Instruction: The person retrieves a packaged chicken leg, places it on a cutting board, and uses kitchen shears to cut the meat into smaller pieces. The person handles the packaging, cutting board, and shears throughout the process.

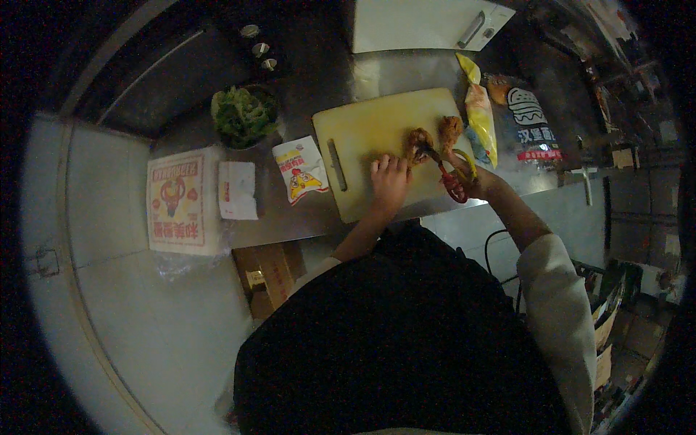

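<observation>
On a pale yellow cutting board [364, 130] lie two pieces of browned fried chicken, a left piece [417, 142] and a right piece [450, 131]. My right hand [479, 184] grips kitchen scissors [455, 187] with red and yellow handles. Their dark blades reach into the left piece; the blade tips are hidden there. Resting on the board, my left hand [389, 176] has its fingers slightly apart, close against the lower left side of that piece. Whether its thumb presses on the chicken is hard to see.
Left of the board are a printed paper bag [300, 169], a white packet [237, 190], a bowl of leafy greens [243, 117] and a stack of printed wrappers [176, 201]. A yellow squeeze bag [483, 117] and a printed plastic bag [527, 117] lie right. A white appliance [418, 24] stands behind.
</observation>
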The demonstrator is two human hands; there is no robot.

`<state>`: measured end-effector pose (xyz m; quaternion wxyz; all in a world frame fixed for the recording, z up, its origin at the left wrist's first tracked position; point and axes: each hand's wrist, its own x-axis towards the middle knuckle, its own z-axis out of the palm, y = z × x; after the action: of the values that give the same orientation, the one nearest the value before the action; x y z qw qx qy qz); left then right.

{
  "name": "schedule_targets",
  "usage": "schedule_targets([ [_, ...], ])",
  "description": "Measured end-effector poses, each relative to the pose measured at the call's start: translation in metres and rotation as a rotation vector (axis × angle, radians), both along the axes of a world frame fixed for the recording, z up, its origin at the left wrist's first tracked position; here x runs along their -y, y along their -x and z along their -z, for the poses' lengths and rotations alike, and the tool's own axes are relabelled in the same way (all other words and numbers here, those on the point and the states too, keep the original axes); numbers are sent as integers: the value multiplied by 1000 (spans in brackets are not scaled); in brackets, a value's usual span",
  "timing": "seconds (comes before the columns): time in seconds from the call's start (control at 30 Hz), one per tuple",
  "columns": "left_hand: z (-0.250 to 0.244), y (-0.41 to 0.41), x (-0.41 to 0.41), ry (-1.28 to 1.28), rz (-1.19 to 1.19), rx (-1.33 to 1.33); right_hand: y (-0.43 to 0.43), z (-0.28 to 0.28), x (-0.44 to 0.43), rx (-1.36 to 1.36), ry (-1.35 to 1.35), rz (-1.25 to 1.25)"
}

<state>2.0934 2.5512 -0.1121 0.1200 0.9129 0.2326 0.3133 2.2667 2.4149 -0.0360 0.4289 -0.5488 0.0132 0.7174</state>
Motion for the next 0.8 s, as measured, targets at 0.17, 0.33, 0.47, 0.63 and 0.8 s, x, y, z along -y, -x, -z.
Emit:
schedule_targets([
  [0.17, -2, -1, 0, 56, 16, -58, -3, 4, 10, 144, 61, -109],
  [0.33, -6, 2, -1, 67, 33, -118, 29, -1, 1, 851, -2, -511],
  [0.47, 3, 0, 3, -48, -18, -77, 36, 43, -7, 974, 128, -609],
  [0.63, 3, -3, 2, -57, 19, -213, 37, 88, -19, 1025, 153, -500],
  [0.8, 2, -2, -3, -16, 39, -204, 59, 58, -39, 598, 181, 97],
])
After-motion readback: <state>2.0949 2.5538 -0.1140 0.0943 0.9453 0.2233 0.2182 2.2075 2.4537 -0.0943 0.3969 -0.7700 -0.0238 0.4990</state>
